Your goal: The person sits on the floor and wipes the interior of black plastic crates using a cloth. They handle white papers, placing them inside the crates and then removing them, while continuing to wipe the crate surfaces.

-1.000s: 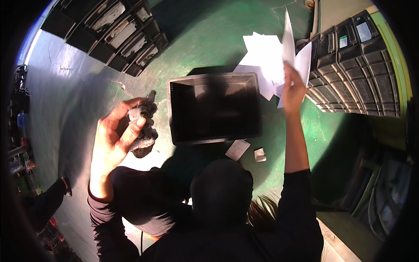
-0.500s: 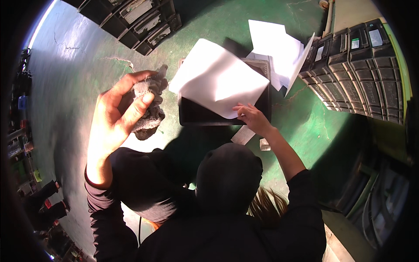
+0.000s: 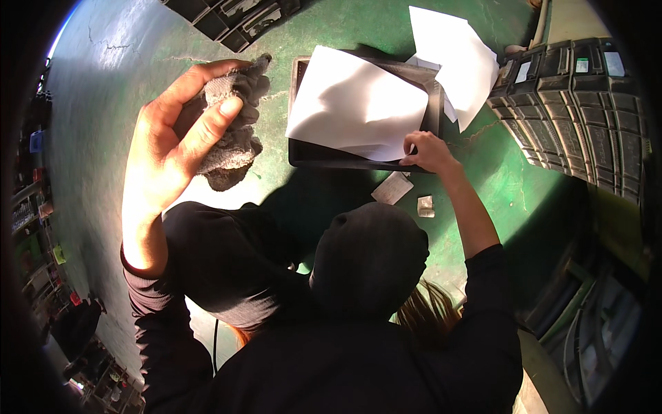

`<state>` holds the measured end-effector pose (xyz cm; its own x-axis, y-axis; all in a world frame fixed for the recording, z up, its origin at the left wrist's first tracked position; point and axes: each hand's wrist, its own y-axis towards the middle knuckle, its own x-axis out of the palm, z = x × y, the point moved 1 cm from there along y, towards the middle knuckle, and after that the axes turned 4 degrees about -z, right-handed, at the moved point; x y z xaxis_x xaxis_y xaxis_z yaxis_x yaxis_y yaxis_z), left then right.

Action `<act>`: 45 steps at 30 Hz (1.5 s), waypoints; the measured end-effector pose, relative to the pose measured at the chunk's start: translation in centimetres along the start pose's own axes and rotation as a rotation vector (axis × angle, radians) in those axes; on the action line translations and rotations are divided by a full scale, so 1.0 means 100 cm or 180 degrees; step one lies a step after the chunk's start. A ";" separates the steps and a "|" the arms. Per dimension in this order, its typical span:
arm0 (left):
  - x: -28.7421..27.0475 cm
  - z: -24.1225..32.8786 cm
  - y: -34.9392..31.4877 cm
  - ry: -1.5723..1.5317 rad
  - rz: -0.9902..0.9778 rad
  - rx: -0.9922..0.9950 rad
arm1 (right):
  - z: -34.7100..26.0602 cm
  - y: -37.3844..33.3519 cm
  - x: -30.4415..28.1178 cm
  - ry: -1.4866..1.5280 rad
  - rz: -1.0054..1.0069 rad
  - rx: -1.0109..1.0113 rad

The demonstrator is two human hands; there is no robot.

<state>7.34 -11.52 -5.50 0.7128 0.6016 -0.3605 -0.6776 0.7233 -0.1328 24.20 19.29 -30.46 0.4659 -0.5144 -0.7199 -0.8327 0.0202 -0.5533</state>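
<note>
My left hand (image 3: 162, 148) is wrapped round a crumpled grey cloth (image 3: 234, 148), raised to the left of a black plastic crate (image 3: 331, 156). A white sheet of paper (image 3: 358, 103) now lies over the crate's opening, slightly askew and covering most of its inside. At the sheet's near right corner my right hand (image 3: 431, 152) has its fingers pinched together on the paper, beside the crate's near edge. What lies under the sheet is hidden.
More white sheets (image 3: 465, 72) lie on the green floor behind the crate's right side. Stacked black crates (image 3: 576, 110) stand at the right, others (image 3: 234, 21) at the far left. A flat greyish piece (image 3: 392, 188) and a small block (image 3: 425, 206) lie near my knees.
The paper sheet has turned and come down flatter over the crate. My right hand has moved right and away from me with its corner. The cloth stays in my left hand.
</note>
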 end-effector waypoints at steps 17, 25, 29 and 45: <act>-0.010 0.006 -0.009 -0.0005 0.0124 0.0001 | -0.053 0.117 0.070 -0.1061 -0.0078 -0.0260; -0.011 0.000 0.002 0.0011 -0.0106 -0.0034 | -0.030 0.102 0.049 -0.0998 -0.0193 -0.0099; -0.016 -0.001 0.000 0.0231 -0.0186 -0.0009 | -0.016 0.083 0.043 -0.0571 0.1904 -0.0469; 0.025 0.047 -0.025 0.0079 0.0258 0.1132 | -0.124 0.049 -0.010 0.3907 -0.0911 0.0178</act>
<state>11.69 -10.24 -1.71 0.6517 0.6566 -0.3796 -0.6234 0.7488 0.2250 15.89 9.29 -27.26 0.0182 -0.9615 0.2742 -0.7204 -0.2027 -0.6632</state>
